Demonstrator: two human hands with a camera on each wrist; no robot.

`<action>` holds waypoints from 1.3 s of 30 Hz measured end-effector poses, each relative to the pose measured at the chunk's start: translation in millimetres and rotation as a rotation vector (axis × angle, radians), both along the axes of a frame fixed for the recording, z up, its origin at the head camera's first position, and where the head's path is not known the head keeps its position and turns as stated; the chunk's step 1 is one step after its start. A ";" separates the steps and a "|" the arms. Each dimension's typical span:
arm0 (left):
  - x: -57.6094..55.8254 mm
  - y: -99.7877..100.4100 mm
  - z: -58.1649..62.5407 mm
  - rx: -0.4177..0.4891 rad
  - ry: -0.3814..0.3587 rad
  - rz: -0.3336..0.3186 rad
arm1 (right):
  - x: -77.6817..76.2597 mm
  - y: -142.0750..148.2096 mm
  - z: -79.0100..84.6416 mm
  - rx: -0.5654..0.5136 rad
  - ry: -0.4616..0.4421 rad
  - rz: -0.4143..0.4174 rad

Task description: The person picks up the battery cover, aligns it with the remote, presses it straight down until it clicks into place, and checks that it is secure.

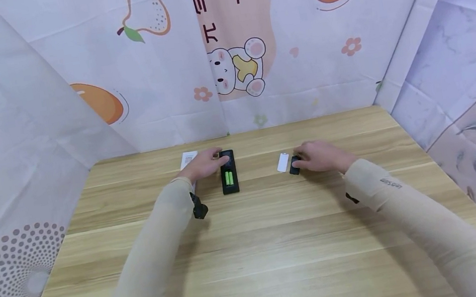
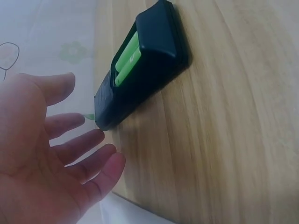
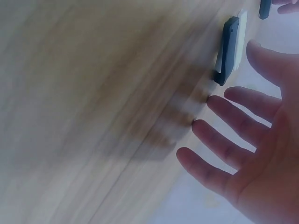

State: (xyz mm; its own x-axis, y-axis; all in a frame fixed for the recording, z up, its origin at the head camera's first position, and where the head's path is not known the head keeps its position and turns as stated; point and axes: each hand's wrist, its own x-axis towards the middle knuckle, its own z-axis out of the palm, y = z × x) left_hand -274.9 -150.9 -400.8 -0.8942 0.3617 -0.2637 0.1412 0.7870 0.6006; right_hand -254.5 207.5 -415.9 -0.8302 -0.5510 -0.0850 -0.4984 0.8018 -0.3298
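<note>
So going across from the left, there's a beige sleeve (image 1: pixel 149 262) with a bit of black wrist gear (image 1: pixel 200 208) just below the cuff, and partly under that wrist lies a flat white slip (image 1: pixel 188 158) with a square printed pattern on its far end, too small to read. Next up is the left hand (image 1: pixel 204 164), fingers relaxed and spread apart with the thumb well away from them, and it's got hold of nothing. Right beside it, on the thumb side, a black remote control (image 1: pixel 228 167) lies back side up on the wood-grain table (image 1: pixel 252 248). Can't really tell if the thumb is touching it or just over it. The battery bay is uncovered, and two green batteries (image 1: pixel 227 178) sit side by side in it, in the half closer to the person than the hand is. Well over to the right, just past the other hand's thumb side, there's a little white rectangular piece (image 1: pixel 282 163), and between that and the hand is a small black battery cover (image 1: pixel 295 166). The right hand (image 1: pixel 318 155) is right over the cover, fingers fanned out and slightly bent, thumb off to the side, nothing in its grip. Another beige sleeve (image 1: pixel 417 219) runs back from it, with dark lettering near the cuff.
</note>
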 end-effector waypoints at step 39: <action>-29.6 17.3 -6.2 -0.046 -0.122 0.090 | -6.5 -11.6 0.2 0.022 -0.037 -0.069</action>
